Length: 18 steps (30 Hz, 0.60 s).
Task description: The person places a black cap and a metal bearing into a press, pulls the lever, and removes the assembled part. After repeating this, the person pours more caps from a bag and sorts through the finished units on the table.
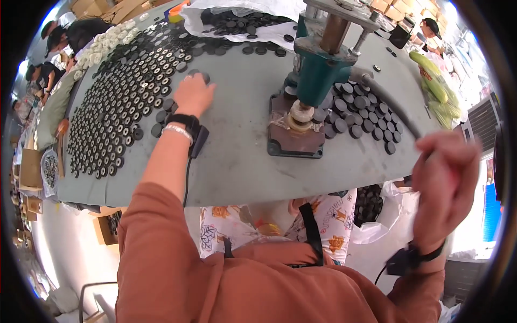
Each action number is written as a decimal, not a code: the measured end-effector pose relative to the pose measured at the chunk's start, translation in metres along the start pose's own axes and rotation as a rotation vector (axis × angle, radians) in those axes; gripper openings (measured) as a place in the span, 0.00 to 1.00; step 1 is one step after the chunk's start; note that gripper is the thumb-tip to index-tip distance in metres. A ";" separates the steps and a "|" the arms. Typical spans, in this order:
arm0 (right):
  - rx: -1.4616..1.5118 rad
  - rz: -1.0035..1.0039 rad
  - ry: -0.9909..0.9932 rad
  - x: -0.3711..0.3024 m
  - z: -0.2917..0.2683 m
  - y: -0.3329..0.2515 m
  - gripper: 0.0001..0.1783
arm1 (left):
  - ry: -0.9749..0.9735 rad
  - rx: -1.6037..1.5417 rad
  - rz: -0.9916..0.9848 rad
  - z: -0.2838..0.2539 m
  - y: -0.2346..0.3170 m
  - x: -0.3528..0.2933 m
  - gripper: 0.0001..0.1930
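Note:
My left hand (194, 96) is over the table, fingers closed at a dark round disc (203, 77) at their tips. It is beside a wide spread of black discs (118, 102), many with pale ring centres. My right hand (444, 183), smeared by motion, is wrapped round the end of the grey lever (390, 102) of a green bench press (318, 75). Under the ram, a pale round piece (300, 114) sits above the brown base plate (285, 141). Plain black discs (363, 110) are heaped to the right of the press.
A white bag of black discs (242, 24) lies at the table's far edge. Green plastic packages (436, 81) are at the far right. Below the table edge, a bag of dark pieces (369, 204) stands by my leg. Other people (46, 75) are at far left.

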State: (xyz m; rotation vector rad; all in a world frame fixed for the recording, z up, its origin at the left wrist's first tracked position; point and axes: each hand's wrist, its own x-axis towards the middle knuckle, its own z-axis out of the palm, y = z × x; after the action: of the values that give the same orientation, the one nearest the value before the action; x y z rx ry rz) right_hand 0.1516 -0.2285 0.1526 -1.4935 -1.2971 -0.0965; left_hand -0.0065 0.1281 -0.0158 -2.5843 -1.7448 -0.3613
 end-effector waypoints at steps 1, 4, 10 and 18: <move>-0.123 0.074 0.045 0.020 -0.002 -0.016 0.05 | -0.043 0.026 0.023 0.001 0.010 0.008 0.26; -0.125 0.096 0.191 0.074 0.001 -0.014 0.12 | -0.094 0.068 0.030 0.000 0.019 0.027 0.25; -0.300 0.171 0.158 0.105 -0.025 0.002 0.14 | -0.101 0.022 0.247 0.013 0.024 0.011 0.18; -0.245 0.159 0.143 0.113 -0.044 0.046 0.13 | -0.133 -1.032 0.328 -0.023 0.094 -0.103 0.27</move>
State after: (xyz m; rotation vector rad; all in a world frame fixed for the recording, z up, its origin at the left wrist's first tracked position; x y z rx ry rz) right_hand 0.2546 -0.1785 0.2142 -1.7594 -1.0766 -0.2625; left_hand 0.0385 -0.0050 -0.0018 -3.5275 -1.2819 -1.4095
